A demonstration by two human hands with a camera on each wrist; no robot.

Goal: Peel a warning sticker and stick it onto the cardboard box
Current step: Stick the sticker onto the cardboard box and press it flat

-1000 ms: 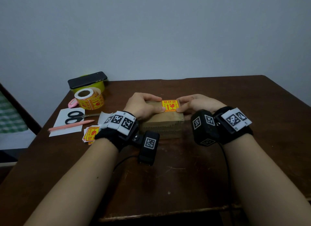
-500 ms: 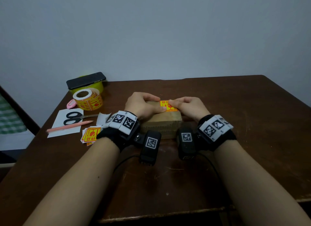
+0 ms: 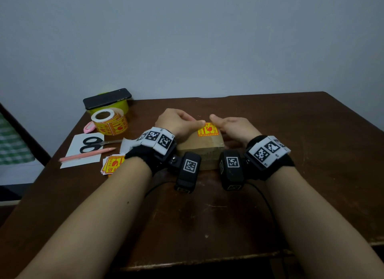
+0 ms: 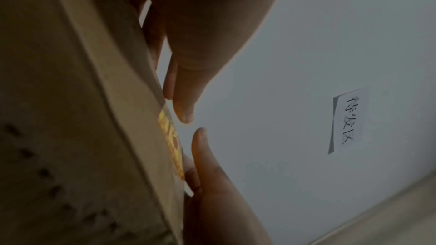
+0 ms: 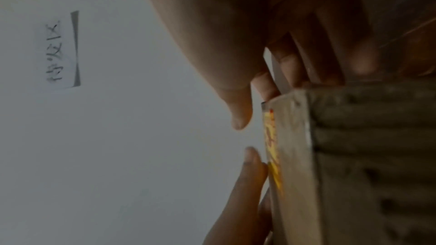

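A small brown cardboard box (image 3: 200, 152) sits mid-table between my hands. A yellow-and-red warning sticker (image 3: 208, 131) lies flat on its top. My left hand (image 3: 187, 120) holds the box's far left side, its thumb tip resting on the sticker's left edge. My right hand (image 3: 226, 129) lies at the box's right end with its thumb raised off the sticker. In the left wrist view both thumbs hover by the sticker (image 4: 171, 142) on the box (image 4: 70, 118). The right wrist view shows a gap between my right thumb (image 5: 238, 115) and the sticker (image 5: 272, 146).
Left of the box are a sticker roll (image 3: 110, 122), a phone (image 3: 107, 98) on a yellow tub, scissors (image 3: 91, 145) and a pink pencil (image 3: 87, 154) on white paper, a pink cutter (image 3: 89, 127) and loose stickers (image 3: 112, 164). The table's front edge (image 3: 207, 260) is near.
My right hand slid left over the sticker, then drew back right, and its thumb has lifted off. The left hand has stayed on the box.
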